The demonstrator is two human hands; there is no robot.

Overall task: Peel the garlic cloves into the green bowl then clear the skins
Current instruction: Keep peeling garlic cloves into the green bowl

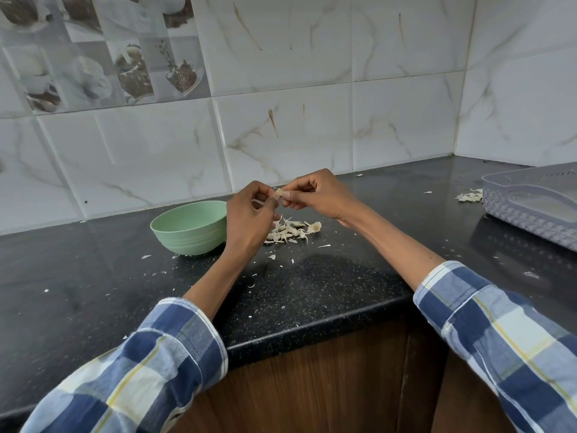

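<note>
Sleeves (150,364), blue plaid, nearest us. Table (312,285), black speckled, flecked with skin scraps. Our left hand (249,217) and right hand (318,195): fingers of both pinch one garlic clove (279,192) above the table. Skins (290,231) piled beneath. Green bowl (190,228) just left. Grey tray (537,204) far right.

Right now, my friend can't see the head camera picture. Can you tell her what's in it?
Two hands, the left hand and right hand, pinch a small garlic clove between them above a black counter. A green bowl sits left of them, with a pile of garlic skins underneath.
</note>
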